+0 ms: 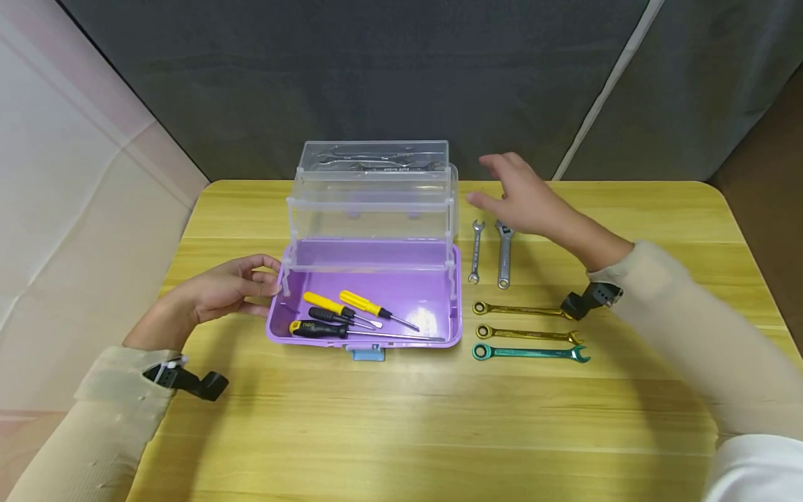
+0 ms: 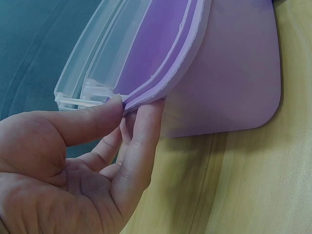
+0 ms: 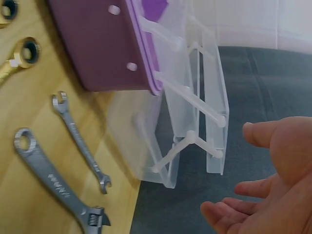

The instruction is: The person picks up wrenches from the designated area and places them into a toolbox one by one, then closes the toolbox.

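My left hand [image 1: 228, 287] pinches the left rim of an open purple toolbox [image 1: 408, 344]; in the left wrist view its thumb lies on the rim, fingers below the lip. Raised at the right of the upper trays, my right hand [image 1: 517, 199] holds nothing, its fingers spread. Under it on the table lie a silver adjustable wrench [image 1: 505, 258] and a small double open-end wrench [image 1: 476, 254]. Several silver wrenches [image 1: 401, 167] show in the top clear tray [image 1: 376, 148]. Inside the box are yellow-handled screwdrivers [image 1: 326, 304] and a long black-handled screwdriver [image 1: 320, 330].
Right of the box, two gold ratcheting wrenches [image 1: 521, 309] and a green one [image 1: 527, 353] lie in a row on the wooden table [image 1: 401, 432]. A blue latch [image 1: 366, 354] juts from the box's front. A dark curtain [image 1: 376, 70] hangs behind the table.
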The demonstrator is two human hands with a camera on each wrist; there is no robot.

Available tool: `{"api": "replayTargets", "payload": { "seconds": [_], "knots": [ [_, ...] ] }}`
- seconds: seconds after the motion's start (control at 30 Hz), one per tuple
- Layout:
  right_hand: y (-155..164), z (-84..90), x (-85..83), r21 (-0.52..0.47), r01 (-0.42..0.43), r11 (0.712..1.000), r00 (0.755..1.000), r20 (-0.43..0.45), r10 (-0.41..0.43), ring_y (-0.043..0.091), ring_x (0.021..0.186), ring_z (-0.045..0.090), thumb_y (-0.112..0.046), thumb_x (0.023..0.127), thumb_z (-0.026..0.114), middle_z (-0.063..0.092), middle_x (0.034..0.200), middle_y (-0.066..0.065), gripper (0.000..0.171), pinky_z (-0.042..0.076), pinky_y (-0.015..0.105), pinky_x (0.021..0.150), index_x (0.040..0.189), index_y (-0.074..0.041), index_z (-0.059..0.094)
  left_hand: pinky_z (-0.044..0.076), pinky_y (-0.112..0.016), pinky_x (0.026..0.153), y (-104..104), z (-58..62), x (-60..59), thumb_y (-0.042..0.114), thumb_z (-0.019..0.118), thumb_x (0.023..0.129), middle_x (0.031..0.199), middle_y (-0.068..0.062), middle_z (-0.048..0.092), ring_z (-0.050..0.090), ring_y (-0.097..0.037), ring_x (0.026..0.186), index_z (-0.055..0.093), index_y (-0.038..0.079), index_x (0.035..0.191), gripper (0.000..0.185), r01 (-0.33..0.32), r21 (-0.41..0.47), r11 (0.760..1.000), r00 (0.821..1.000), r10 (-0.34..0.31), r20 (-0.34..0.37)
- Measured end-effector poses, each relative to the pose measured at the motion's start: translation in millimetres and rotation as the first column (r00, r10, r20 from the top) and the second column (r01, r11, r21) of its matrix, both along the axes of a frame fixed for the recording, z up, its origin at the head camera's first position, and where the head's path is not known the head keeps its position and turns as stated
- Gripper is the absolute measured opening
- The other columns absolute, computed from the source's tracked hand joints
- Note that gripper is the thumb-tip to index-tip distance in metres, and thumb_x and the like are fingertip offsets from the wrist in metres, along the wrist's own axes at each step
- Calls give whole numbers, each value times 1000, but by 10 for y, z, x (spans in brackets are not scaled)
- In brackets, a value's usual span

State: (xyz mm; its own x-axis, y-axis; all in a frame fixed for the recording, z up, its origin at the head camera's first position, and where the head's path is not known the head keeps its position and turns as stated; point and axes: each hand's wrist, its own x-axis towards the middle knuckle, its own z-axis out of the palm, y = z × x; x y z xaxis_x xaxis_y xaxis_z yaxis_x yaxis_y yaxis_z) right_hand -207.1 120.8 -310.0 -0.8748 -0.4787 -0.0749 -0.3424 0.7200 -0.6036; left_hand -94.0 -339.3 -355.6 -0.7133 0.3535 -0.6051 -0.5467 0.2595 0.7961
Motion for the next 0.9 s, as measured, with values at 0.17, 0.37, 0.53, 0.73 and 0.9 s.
{"api": "replayTargets", "payload": {
  "seconds": [0.17,0.37,0.53,0.73,0.9],
  "knots": [
    [83,-78,133,55,-9,998,1000,9,8,44,139,36,-32,101,64,30,156,30,74,34,60,115,154,7,28,61,-36,84,-13,12,6,3,56,104,104,-2,68,70,-19,96,46,11,121,21,10,8,1000,1000,-10,-5],
    [179,-222,233,104,-24,994,999,29,21,47,147,23,-31,100,66,26,158,32,77,26,62,118,153,10,29,61,-36,85,-13,20,9,3,56,104,104,-2,68,70,-19,96,46,11,121,22,6,3,1000,1000,-6,-7],
    [240,-349,327,153,-26,988,999,47,19,51,147,19,-33,100,67,21,159,34,79,24,63,118,152,13,28,61,-36,85,-4,24,9,3,56,103,104,-2,68,70,-19,96,46,10,121,22,7,-4,1000,1000,-7,-11],
    [314,-520,449,192,-23,981,996,84,7,51,148,15,-36,101,65,17,161,35,84,21,64,119,153,14,22,61,-36,84,13,23,1,2,55,104,103,-3,68,70,-20,96,45,9,122,22,-1,-13,1000,1000,1,-7],
    [381,-678,531,203,-23,979,994,110,0,53,148,16,-38,102,63,17,160,38,85,20,63,120,153,16,21,61,-36,84,19,31,-5,2,55,104,103,-3,68,71,-20,96,45,9,122,22,-2,-7,1000,1000,2,-9]
  ]
}}
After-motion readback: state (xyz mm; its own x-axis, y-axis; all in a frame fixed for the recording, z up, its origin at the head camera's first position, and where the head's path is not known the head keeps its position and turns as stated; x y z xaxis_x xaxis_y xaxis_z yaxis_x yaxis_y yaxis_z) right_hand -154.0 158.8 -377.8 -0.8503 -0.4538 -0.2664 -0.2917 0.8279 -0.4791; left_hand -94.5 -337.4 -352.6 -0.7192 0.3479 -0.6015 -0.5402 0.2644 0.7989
